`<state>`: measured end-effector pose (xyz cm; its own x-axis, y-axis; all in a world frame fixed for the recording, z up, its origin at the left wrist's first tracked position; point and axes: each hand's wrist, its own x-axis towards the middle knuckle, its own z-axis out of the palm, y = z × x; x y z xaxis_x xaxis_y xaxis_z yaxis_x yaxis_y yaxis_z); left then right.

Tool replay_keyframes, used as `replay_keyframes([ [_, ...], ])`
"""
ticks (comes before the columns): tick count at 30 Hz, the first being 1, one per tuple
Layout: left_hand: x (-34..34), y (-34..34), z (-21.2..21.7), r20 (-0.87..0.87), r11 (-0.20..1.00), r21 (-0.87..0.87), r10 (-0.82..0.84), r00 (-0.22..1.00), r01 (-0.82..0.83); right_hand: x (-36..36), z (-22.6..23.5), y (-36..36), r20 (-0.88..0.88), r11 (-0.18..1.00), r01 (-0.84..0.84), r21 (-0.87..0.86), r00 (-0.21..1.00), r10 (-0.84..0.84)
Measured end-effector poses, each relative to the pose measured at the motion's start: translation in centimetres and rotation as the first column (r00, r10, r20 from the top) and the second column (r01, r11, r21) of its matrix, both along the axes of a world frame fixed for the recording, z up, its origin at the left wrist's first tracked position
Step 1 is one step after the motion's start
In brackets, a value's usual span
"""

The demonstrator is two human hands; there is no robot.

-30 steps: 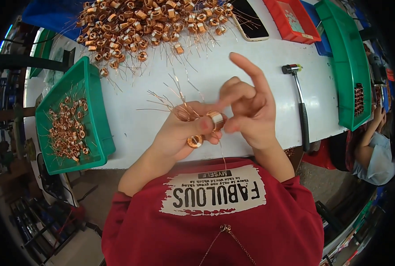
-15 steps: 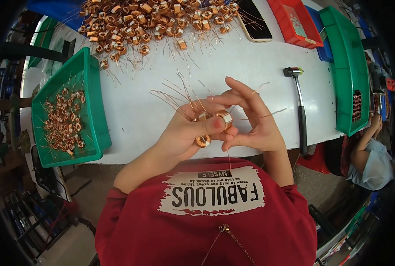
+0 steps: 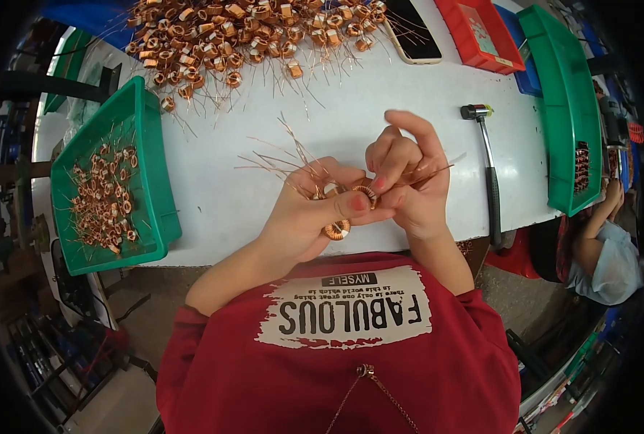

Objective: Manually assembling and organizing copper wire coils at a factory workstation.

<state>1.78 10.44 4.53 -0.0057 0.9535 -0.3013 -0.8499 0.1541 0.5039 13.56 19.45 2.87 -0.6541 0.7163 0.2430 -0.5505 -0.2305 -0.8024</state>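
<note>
Over the near edge of the table, my left hand (image 3: 297,213) is closed around a few copper-wound ring coils. One coil (image 3: 366,193) is gripped between its thumb and fingers, facing my right hand. A second coil (image 3: 337,230) shows below the thumb, and loose wire leads (image 3: 293,148) stick out past the knuckles on the far side. My right hand (image 3: 422,199) meets the gripped coil, its thumb and fingers pinched on the coil's wire leads (image 3: 432,172), which run out to the right. The index finger is raised and bent. Fingers partly cover the coils.
A heap of copper coils (image 3: 221,43) lies at the far side of the white table (image 3: 221,159). A green bin (image 3: 152,145) of coils stands left. On the right are a hammer (image 3: 487,159), a phone (image 3: 416,32), a red tray (image 3: 474,40) and a long green bin (image 3: 564,108). Another person's arm (image 3: 598,224) shows at right.
My right hand's fingers have closed in on the coil and its leads. The lead that hung down toward my shirt no longer shows there. My left hand has stayed almost in place.
</note>
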Motion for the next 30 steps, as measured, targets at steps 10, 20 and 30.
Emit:
replay_keyframes([
  [10,-0.8,-0.7,0.3,-0.436,0.993,0.003,-0.106,0.894,0.119,-0.4,0.4,-0.4,0.233,0.909,-0.096,0.405,0.972,-0.001],
  [20,1.3,-1.7,-0.6,-0.297,0.983,0.07,-0.143,0.944,0.171,2.5,1.7,-1.3,0.356,0.973,-0.076,0.219,0.935,-0.007],
  [30,-3.1,-3.3,-3.3,-0.023,0.999,0.05,0.019,1.0,-0.018,16.1,3.1,6.5,-0.05,0.857,0.456,0.239,0.887,-0.458],
])
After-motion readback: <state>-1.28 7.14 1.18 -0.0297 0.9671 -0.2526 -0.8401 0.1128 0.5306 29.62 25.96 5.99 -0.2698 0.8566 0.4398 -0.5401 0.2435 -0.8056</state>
